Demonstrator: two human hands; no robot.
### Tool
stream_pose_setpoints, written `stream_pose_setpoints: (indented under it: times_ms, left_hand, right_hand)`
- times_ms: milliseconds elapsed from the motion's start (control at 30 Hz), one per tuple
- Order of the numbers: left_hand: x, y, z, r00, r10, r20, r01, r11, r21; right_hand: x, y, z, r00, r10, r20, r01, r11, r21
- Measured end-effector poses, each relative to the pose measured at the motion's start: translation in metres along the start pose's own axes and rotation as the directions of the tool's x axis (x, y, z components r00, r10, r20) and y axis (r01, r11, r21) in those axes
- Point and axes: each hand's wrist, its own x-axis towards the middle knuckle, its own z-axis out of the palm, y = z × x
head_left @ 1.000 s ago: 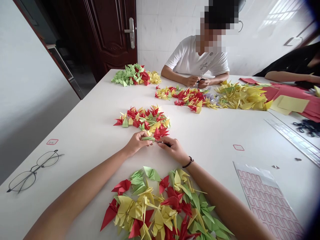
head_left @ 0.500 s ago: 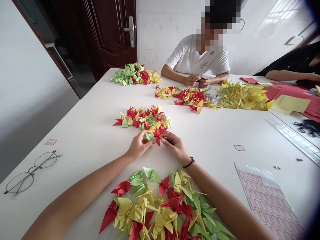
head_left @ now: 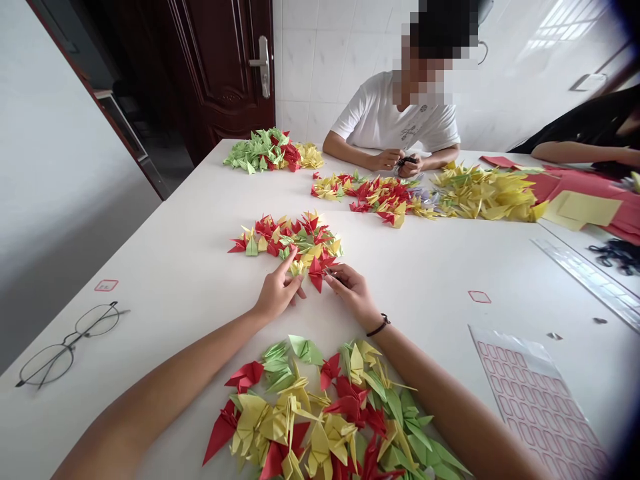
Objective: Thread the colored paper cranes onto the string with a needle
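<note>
My left hand (head_left: 278,291) is at the front edge of a mixed heap of folded paper cranes (head_left: 280,230). Its index finger stretches forward and its thumb lies apart, with a yellow paper crane (head_left: 297,268) between them. I cannot make out a firm grip on it. My right hand (head_left: 353,291), with a dark band at the wrist, is closed in a pinch beside a red paper crane (head_left: 316,272). Something thin and shiny shows at its fingertips, touching the red crane; its kind is unclear. Nearer me, between my forearms, lies a pile of paper cranes (head_left: 320,413).
Eyeglasses (head_left: 70,345) lie left and a label sheet (head_left: 540,400) right. A ruler (head_left: 590,280) and black cords (head_left: 616,256) are at far right. More cranes (head_left: 385,193) lie before a person in a white shirt (head_left: 395,113); another person's arm (head_left: 580,150) shows right.
The green crane that was between my left fingers no longer shows there; that index finger is now stretched out by a yellow crane. My right hand stays beside the red crane.
</note>
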Motion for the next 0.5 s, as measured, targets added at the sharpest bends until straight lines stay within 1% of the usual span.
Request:
stream_pose_setpoints:
  times_ms: [100,167,200,267,333,367,400,500]
  left_hand:
    - [0.0,-0.003,0.0,1.0,0.015,0.017,-0.015,1.0,-0.014]
    - [-0.002,-0.005,0.0,0.995,0.073,0.066,-0.076,0.996,0.037]
    - [-0.003,-0.005,0.0,0.987,0.119,0.108,-0.128,0.988,0.082]
    - [-0.006,-0.006,0.002,0.949,0.227,0.221,-0.27,0.944,0.19]
    - [-0.01,-0.005,0.004,0.884,0.322,0.34,-0.418,0.869,0.264]
    - [-0.012,-0.004,0.006,0.863,0.343,0.371,-0.456,0.845,0.279]
    - [-0.014,-0.003,0.007,0.858,0.333,0.392,-0.456,0.845,0.28]
    - [-0.017,0.001,0.01,0.863,0.211,0.458,-0.339,0.915,0.218]
  right_hand:
    - [0.0,0.001,0.001,1.0,-0.013,0.001,0.013,1.0,-0.002]
    - [0.0,0.002,0.001,1.0,-0.019,-0.01,0.019,1.0,-0.006]
    - [0.0,0.002,0.001,1.0,-0.02,-0.017,0.02,1.0,-0.009]
    - [0.001,0.002,0.001,0.999,-0.021,-0.03,0.021,1.0,-0.011]
    - [0.001,0.001,0.002,0.999,-0.025,-0.036,0.025,1.0,-0.004]
    - [0.001,0.001,0.002,0.999,-0.025,-0.032,0.025,1.0,0.002]
    - [0.001,0.0,0.002,0.999,-0.023,-0.026,0.023,1.0,0.006]
    - [0.002,0.0,0.002,1.0,-0.015,-0.018,0.015,1.0,0.011]
